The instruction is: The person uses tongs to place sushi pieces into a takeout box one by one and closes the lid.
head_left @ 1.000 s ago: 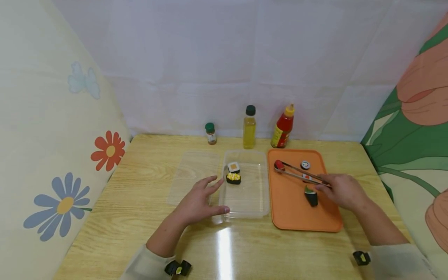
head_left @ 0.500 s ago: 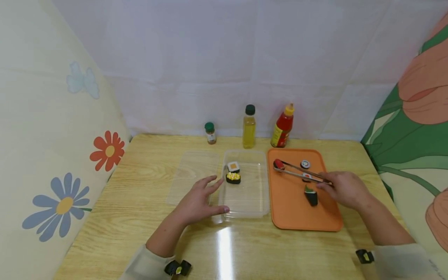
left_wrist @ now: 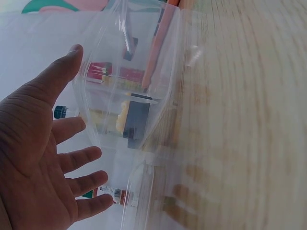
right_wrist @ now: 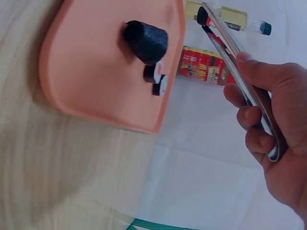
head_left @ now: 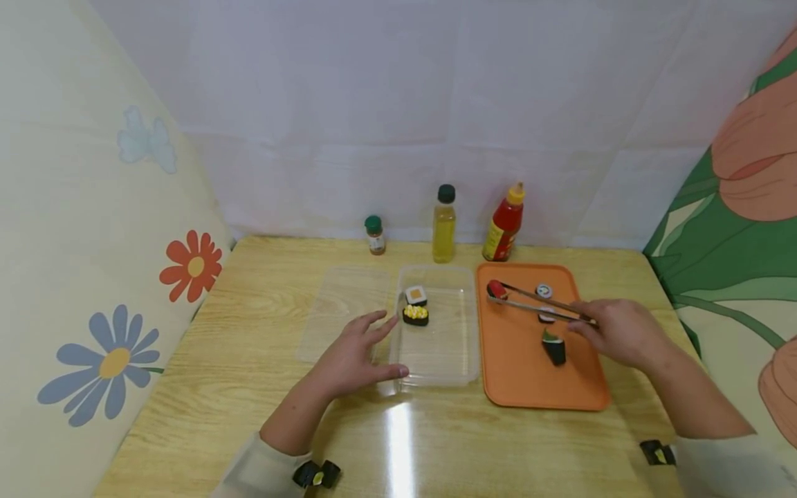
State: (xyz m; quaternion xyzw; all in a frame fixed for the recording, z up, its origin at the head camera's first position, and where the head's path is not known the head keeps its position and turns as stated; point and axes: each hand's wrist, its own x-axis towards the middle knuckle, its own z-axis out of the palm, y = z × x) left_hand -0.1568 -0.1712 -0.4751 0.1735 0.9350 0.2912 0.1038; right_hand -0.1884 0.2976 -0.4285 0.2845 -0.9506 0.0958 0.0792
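My right hand [head_left: 619, 334] grips metal tongs [head_left: 548, 306] over an orange tray [head_left: 517, 380]. Their tips are at a red-topped sushi piece [head_left: 496, 289] near the tray's far left corner; I cannot tell whether it is lifted. Two small sushi rolls [head_left: 544, 290] and a dark cone-shaped hand roll [right_wrist: 145, 42] lie on the tray. With fingers spread, my left hand [head_left: 356, 354] is at the left wall of a clear plastic container [head_left: 438, 381]; contact is unclear. Inside are a corn-topped sushi [head_left: 415, 315] and a white roll with an orange centre [head_left: 415, 295].
A clear lid [head_left: 342, 287] lies left of the container. Along the back stand a green-capped spice jar [head_left: 375, 236], an oil bottle [head_left: 443, 228] and a red sauce bottle [head_left: 504, 225]. A white cloth [head_left: 336, 104] hangs behind the wooden table [head_left: 205, 387].
My right hand has shifted slightly to the right with the tongs. Their tips have stayed by the red-topped sushi. My left hand has not visibly moved.
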